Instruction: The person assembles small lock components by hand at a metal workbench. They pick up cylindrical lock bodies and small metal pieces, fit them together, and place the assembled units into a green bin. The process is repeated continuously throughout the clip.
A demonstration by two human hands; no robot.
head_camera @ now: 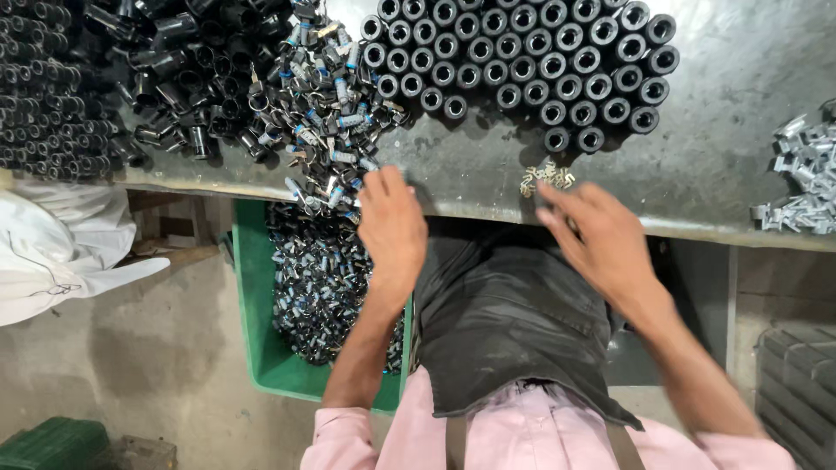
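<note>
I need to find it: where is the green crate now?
In the head view, the green crate sits on the floor below the table edge, under the left hand.

I see left hand [392, 222] at tabletop [731, 130] edge, fingers touching pile of small blue-banded metal parts [326, 96]. Right hand [601, 239] blurred, fingers spread, just below small metal clips [546, 177]. Upright black tubes [522, 61] grouped behind. Green crate [261, 348] below.
</note>
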